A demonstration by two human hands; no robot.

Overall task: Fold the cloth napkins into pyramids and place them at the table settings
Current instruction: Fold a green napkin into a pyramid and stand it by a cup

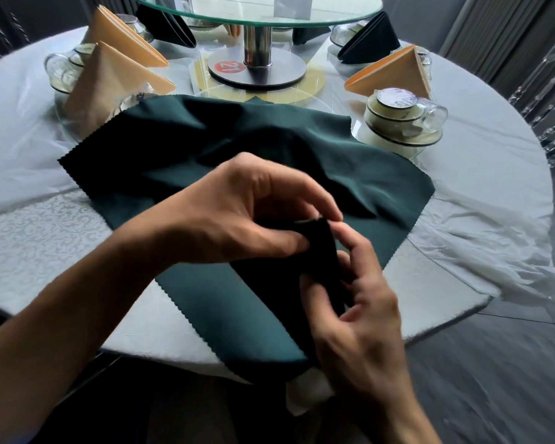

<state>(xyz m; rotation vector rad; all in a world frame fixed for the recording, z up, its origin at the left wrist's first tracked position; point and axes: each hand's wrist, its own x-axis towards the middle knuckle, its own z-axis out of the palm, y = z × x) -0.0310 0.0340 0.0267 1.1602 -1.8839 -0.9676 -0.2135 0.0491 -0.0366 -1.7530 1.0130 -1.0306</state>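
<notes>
A dark green cloth napkin (244, 149) with zigzag edges lies spread and rumpled on the round white table (45, 238). Its near corner is lifted off the table. My left hand (237, 216) pinches that raised corner from the left, thumb and fingers curled on it. My right hand (359, 312) holds the same strip of cloth from the right and below, fingers wrapped round it. Folded pyramid napkins stand at the settings: orange ones (109, 81) at the left, another orange one (394, 73) at the right, and dark green ones (370, 40) further back.
A wrapped stack of bowls and cup (401, 123) stands right of the napkin. Wrapped glass dishes (61, 72) sit at the left. A glass turntable (257, 8) on a metal post (257, 46) fills the table's middle. A clear chair (548, 91) stands at the right.
</notes>
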